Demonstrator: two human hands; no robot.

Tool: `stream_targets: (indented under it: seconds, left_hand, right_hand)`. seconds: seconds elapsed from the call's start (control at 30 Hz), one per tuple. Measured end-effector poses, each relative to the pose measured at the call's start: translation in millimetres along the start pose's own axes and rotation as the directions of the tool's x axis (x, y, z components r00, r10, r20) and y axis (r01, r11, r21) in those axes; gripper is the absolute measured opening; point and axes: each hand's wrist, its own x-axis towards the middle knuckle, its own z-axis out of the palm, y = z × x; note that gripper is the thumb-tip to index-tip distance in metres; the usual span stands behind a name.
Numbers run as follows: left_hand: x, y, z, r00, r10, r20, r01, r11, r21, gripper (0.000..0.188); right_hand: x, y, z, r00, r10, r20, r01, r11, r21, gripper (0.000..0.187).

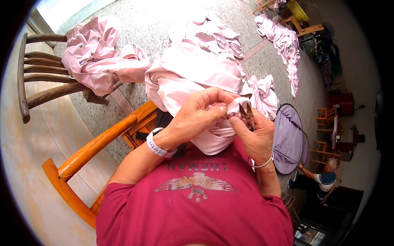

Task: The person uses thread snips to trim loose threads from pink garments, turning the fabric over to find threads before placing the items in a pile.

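Observation:
A pale pink garment [197,67] lies spread over my lap and reaches forward in loose folds. My left hand [195,112], with a watch on its wrist, pinches a bunched edge of the cloth between thumb and fingers. Close beside it, my right hand [257,137] is closed around small dark thread snips [248,115], their blades pointing up against the gathered cloth. The right thumb presses near the same fold. Whether a thread lies between the blades is too small to tell.
Pink garments [96,57] hang over a dark wooden chair [47,67] at left. An orange wooden chair [88,151] stands by my left arm. More pink clothes [283,43] trail across the speckled floor [269,65]. A purple mesh basket [288,139] and another person [324,180] are at right.

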Motion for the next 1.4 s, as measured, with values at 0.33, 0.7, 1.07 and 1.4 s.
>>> stream_targets:
  seconds: [0.33, 0.7, 1.07, 1.4]
  left_hand:
    - [10.3, -20.7, -16.1, 0.914, 0.384, 0.13, -0.384, 0.721, 0.577, 0.03]
    - [3.8, -7.5, -5.0, 0.968, 0.229, -0.099, -0.156, 0.867, 0.474, 0.01]
    - [9.2, -28.4, -5.7, 0.861, 0.509, 0.024, -0.311, 0.486, 0.817, 0.033]
    - [8.3, 4.7, -27.4, 0.972, 0.235, 0.025, -0.216, 0.842, 0.495, 0.049]
  right_hand:
    - [-5.2, -6.8, -19.7, 0.99, -0.136, 0.045, 0.139, 0.987, -0.078, 0.012]
    - [1.8, 2.4, -6.8, 0.984, -0.159, -0.083, 0.137, 0.964, -0.228, 0.024]
    - [4.7, 6.4, -0.2, 0.99, 0.024, -0.137, 0.025, 0.939, 0.342, 0.013]
    - [7.3, 19.3, -0.6, 0.994, 0.101, -0.041, -0.066, 0.853, 0.518, 0.02]
